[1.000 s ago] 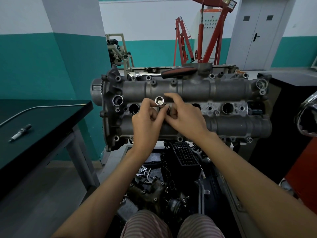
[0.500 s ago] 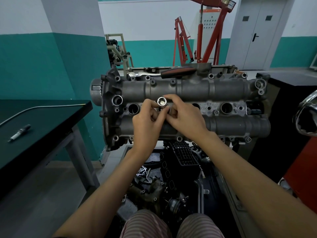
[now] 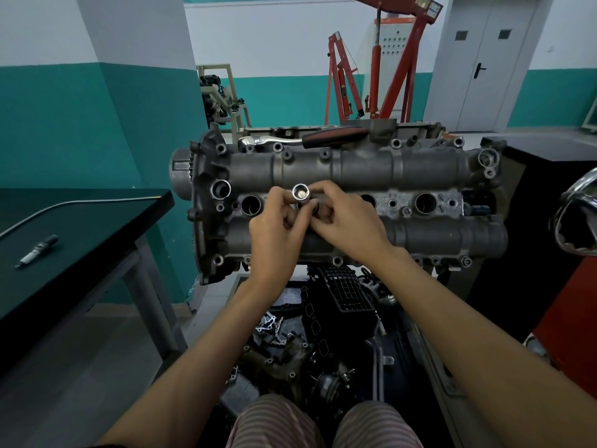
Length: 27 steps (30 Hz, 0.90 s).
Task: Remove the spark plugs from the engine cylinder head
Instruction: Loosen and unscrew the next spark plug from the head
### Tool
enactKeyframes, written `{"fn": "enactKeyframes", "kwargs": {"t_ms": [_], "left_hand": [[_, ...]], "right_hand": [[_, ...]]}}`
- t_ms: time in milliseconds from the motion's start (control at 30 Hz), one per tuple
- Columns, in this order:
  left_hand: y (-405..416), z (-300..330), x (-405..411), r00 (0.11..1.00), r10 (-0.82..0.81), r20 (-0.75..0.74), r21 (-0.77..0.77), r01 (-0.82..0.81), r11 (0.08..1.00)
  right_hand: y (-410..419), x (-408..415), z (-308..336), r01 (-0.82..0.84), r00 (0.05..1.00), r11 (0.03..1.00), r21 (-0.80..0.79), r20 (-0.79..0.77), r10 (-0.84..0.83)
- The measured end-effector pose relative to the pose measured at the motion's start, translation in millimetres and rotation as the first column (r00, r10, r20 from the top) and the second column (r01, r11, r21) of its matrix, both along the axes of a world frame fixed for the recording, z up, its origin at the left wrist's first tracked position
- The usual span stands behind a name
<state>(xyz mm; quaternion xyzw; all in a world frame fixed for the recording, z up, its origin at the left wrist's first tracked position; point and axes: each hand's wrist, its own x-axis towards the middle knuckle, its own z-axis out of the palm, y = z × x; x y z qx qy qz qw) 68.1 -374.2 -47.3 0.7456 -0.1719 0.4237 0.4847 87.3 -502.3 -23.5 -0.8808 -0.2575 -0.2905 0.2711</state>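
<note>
Since a second ago your left hand (image 3: 274, 227) and right hand (image 3: 342, 221) have barely moved, both pinching the socket (image 3: 300, 191) standing in the cylinder head (image 3: 420, 169)'s second plug hole, so that plug likely remains unextracted.

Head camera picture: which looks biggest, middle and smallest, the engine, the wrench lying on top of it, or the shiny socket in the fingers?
1. Engine, easily the biggest.
2. Wrench, lying along the engine's top edge.
3. Socket, the smallest, pinched between the left hand and right hand.
</note>
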Motion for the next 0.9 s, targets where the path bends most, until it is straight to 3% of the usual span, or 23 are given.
{"fn": "enactKeyframes", "kwargs": {"t_ms": [267,533,733,900], "left_hand": [[2.2,-0.3,-2.8,1.000,-0.017,0.022,0.108,0.015,0.994],[-1.3,1.4,0.0,1.000,-0.005,-0.005,-0.018,0.005,1.000],[2.6,-0.5,-2.2,1.000,-0.019,0.010,0.103,0.017,0.995],[0.8,2.3,-2.2,1.000,-0.021,0.010,0.030,0.020,0.999]], "right_hand": [[-1.6,-1.3,-1.3,-0.019,0.996,1.000,-0.003,0.090,0.019],[0.0,-0.1,0.8,0.016,1.000,0.999,0.032,-0.020,-0.015],[0.2,-2.4,1.7,0.003,0.998,1.000,-0.022,0.066,-0.001],[1.0,-4.5,1.1,0.008,0.997,0.999,-0.040,0.079,-0.004]]}}
